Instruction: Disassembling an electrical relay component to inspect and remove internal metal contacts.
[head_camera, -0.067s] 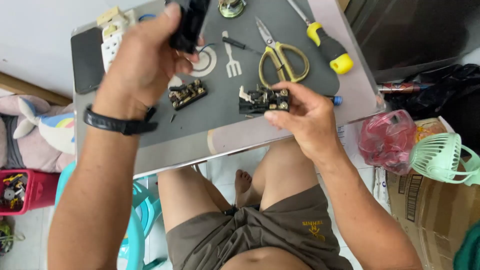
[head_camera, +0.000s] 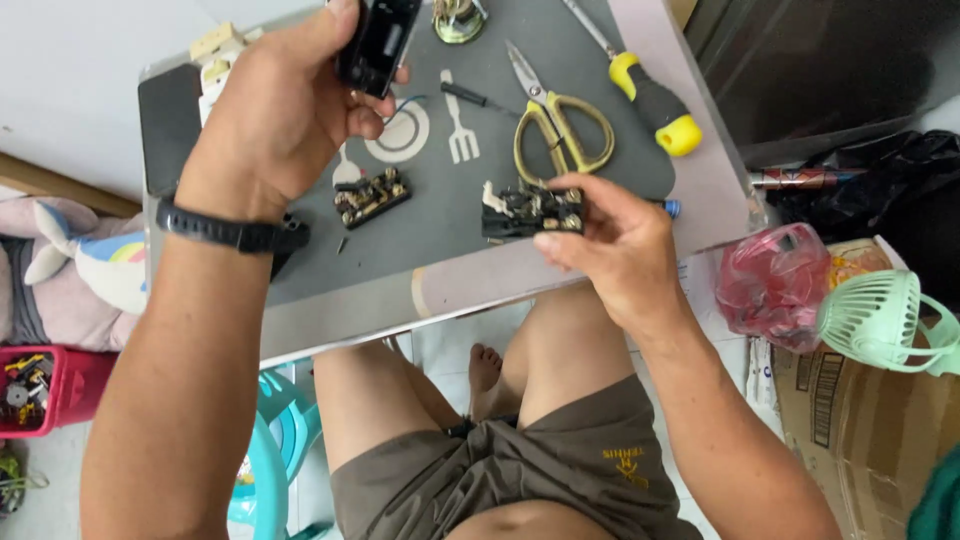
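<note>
Now the left hand (head_camera: 285, 110) is lifted and closed around a glossy black plastic casing (head_camera: 378, 42), while the right hand (head_camera: 615, 245) pinches a small black-and-brass electrical block (head_camera: 530, 210) just above the grey place mat (head_camera: 440, 230) (a plate-and-fork sign is printed there). Right of this hand lie a pink plastic bag (head_camera: 775, 285) and a brown cardboard box (head_camera: 870, 440).

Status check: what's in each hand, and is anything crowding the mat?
Left hand raised, gripping black casing. Right hand pinching black switch module above grey mat. Second module, scissors, yellow-handled screwdriver lie close by.
</note>
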